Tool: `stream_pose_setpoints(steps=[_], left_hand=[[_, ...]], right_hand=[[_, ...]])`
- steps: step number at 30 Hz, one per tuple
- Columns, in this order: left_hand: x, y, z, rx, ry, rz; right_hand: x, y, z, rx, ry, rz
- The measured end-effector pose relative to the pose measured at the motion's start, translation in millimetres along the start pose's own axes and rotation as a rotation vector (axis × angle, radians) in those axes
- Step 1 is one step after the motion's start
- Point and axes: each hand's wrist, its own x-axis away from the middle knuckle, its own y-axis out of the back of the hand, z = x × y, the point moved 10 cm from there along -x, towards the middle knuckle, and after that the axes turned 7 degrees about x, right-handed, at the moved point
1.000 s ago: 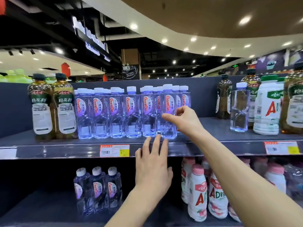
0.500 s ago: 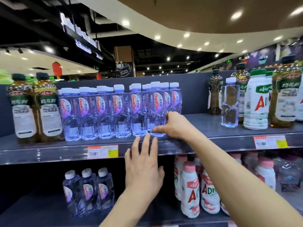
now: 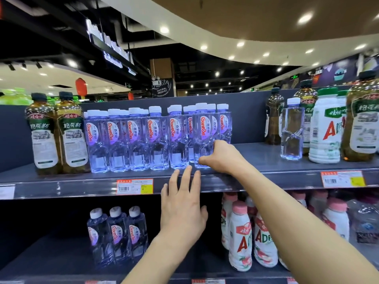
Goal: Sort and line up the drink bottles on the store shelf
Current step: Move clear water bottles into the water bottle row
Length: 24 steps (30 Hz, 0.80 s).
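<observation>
The right hand [image 3: 223, 158] reaches up to the top shelf [image 3: 61, 185], its fingers apparently curled round the base of the end water bottle [image 3: 205, 130]. It now grips lower than a second ago. The left hand [image 3: 182, 206] stays flat, its fingers straight and together at the shelf edge.

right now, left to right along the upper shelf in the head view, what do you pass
two brown drink bottles, row of Ganten water bottles, right hand gripping the row's end bottle, lone clear water bottle, white AD bottle, brown bottle at the frame edge
</observation>
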Motion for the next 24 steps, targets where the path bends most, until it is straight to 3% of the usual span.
stream_pose_setpoints(steps=[19, 24], left_hand=[[0, -1, 0, 0.016, 0.001, 0.007], [0, -1, 0, 0.017, -0.001, 0.006]], right_hand=[[-7, -1, -7, -0.089, 0.019, 0.081], [-15, -2, -9, -0.076, 0.036, 0.023]])
